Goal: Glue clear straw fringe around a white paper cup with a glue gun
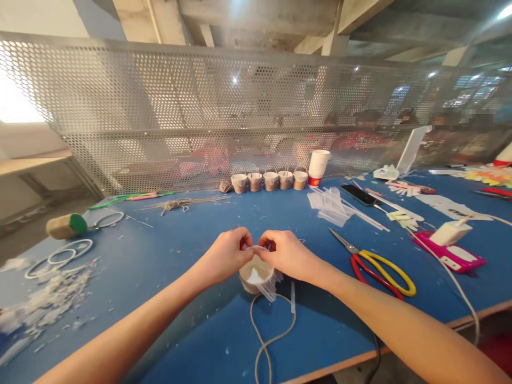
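A small paper cup point(248, 285) wrapped in brownish material sits in front of me, its opening facing up toward the camera. At its far side my left hand point(230, 253) is closed in a pinch, and my right hand point(282, 253) pinches close beside it. A thin pale strip along the cup's far edge runs between my fingertips; whether it is the rim or a separate cord I cannot tell. Clear plastic strips point(269, 289) hang over the cup's near right side. A beige cord point(262, 346) loops on the table below, beside a short clear stick point(293, 297).
Several small handled baskets point(270, 182) line the back, beside stacked paper cups point(318, 166). Red-and-yellow-handled scissors point(372, 258), a phone point(359, 194) and a pink power strip point(450, 256) lie right. Scraps point(56, 290) and white rings point(60, 256) lie left. A perforated metal screen point(180, 106) stands behind.
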### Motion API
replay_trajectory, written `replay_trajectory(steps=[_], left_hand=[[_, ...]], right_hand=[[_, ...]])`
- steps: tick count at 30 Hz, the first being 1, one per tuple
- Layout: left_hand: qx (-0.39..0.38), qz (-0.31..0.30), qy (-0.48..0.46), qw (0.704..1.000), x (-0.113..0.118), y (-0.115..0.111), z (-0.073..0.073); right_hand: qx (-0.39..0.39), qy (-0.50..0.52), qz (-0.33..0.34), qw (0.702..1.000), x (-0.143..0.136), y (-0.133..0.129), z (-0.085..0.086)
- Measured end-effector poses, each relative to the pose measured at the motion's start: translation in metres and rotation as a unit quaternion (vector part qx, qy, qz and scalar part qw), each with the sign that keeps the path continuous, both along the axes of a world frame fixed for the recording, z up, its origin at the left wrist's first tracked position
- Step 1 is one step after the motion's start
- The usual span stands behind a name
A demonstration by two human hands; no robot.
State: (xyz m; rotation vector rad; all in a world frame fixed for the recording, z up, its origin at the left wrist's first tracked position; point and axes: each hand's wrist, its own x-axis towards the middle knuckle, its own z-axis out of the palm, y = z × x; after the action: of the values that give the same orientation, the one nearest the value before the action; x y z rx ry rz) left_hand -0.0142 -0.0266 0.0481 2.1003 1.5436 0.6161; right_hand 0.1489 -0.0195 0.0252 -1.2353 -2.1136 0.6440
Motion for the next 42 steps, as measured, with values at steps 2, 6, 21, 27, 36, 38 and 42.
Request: replay_trajectory(steps=[2,6,21,27,36,38,42], left_hand=[[0.001,0.002,-0.003,1.000,0.001,0.001,-0.001],[-0.002,0.004,-0.016,1.000,0.003,0.004,-0.002],[-0.132,0.021,-0.144,0.981,-0.012,-0.001,0.013],[-0.067,-0.009,-0.129,0.989,-0.010,0.002,0.002],[-0.064,0.077,-0.180,0.979,-0.003,-0.012,-0.008],[-0.081,0.079,-0.206,0.972,0.000,-0.016,-0.006],[-0.074,0.089,-0.237,0.965,0.000,-0.016,-0.005]], right_hand=[[0.006,-0.007,-0.005,1.000,0.000,0.001,0.000],[0.011,-0.016,-0.012,1.000,-0.002,0.002,0.000],[-0.089,0.086,0.014,0.992,0.029,0.000,0.015],[0.002,0.093,0.049,0.994,0.031,-0.013,0.017],[0.080,0.101,0.012,0.992,0.033,-0.017,0.009],[0.106,0.099,0.001,0.989,0.033,-0.017,0.009],[0.113,0.054,-0.012,0.992,0.034,-0.015,0.007]])
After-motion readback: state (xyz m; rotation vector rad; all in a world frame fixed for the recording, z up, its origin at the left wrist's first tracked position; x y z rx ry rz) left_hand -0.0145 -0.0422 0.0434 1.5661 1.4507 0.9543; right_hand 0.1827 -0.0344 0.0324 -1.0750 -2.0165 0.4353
